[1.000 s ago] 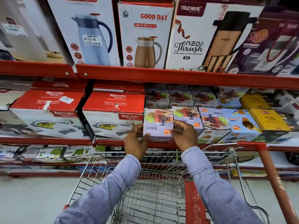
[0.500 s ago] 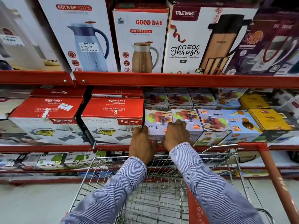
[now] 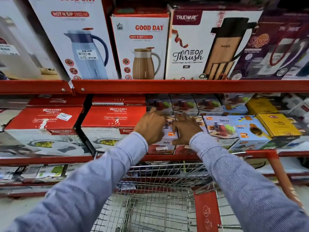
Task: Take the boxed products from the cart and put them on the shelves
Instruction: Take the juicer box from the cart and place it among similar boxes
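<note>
Both hands lie flat, fingers spread and unclenched, on top of the Juicer box [image 3: 168,139] at the middle shelf's [image 3: 167,157] front edge: left hand [image 3: 150,127] at its 9 o'clock, right hand [image 3: 185,129] at 3, likely squaring it against the Rishabh casserole box [image 3: 112,124] at 9 o'clock. The wire cart [image 3: 150,206] below looks empty.

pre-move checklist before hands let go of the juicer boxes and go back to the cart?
1. Juicer boxes on the middle shelf, not in the air: ok.
2. Left hand and right hand flat on top, not gripping: ok.
3. Boxes flush with the Rishabh box beside them: cannot tell, hands cover the seam.
4. Pushed fully back against the rear row: cannot tell.
5. Cart straight below, reachable: ok.
6. More boxes left in the cart: none visible in the part shown.
</note>
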The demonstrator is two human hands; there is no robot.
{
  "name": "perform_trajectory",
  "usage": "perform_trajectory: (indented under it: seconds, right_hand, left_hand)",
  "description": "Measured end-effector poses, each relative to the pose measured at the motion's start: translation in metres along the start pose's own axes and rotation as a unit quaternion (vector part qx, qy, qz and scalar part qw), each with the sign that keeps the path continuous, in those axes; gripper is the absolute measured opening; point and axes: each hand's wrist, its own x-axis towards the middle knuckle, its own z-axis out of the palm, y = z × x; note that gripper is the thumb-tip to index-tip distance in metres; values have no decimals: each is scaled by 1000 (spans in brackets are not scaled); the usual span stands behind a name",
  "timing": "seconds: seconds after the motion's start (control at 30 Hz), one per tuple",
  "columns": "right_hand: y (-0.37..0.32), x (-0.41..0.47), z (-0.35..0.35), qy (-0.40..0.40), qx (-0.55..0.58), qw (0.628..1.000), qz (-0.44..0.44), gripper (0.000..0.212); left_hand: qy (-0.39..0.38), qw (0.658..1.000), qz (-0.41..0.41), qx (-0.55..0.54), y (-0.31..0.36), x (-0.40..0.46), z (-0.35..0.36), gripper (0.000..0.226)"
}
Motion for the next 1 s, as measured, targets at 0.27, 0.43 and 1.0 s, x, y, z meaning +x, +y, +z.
perform_trajectory:
  seconds: [0.27, 0.43, 1.0]
  right_hand:
    - [3, 17, -10, 3, -9, 999, -47, 48]
    - [8, 14, -14, 16, -25, 998, -57, 45]
    - [11, 11, -9, 5, -27, 998, -64, 45]
  left_hand:
    - [-175, 969, 68, 162, -20, 40, 23, 89]
    - [-170, 970, 61, 163, -19, 43, 28, 100]
    - [-210, 967, 66, 125, -18, 43, 18, 99]
